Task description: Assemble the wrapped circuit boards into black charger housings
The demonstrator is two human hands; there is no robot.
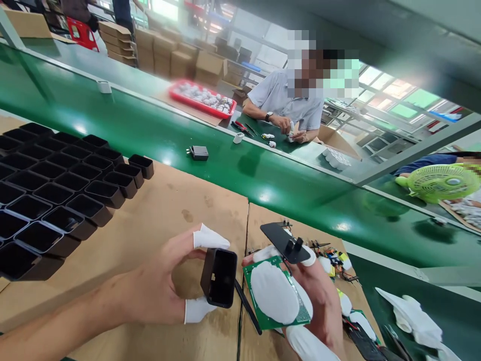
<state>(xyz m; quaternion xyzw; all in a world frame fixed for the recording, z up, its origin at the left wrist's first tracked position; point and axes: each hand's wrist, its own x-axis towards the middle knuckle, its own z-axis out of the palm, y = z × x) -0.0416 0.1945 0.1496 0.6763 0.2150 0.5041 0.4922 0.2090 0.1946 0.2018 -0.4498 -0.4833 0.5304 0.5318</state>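
Observation:
My left hand (158,286) pinches a small black plastic housing (220,277) between thumb and forefinger, both in white finger cots; its hollow side faces me. My right hand (300,301), also in white finger cots, grips a green circuit board (251,281) with a flat black plate with prongs (284,242) at its top end. The two hands are close together above a brown cardboard sheet (169,200). A thin black rod (248,307) lies below the housing.
Several rows of empty black housings (56,195) stand at the left. A green conveyor belt (150,130) carries a black charger (199,152) and a white one (238,137). Across it a person (285,100) handles small white parts. A red tray (203,99), loose boards (334,260) and a green fan (443,181) are nearby.

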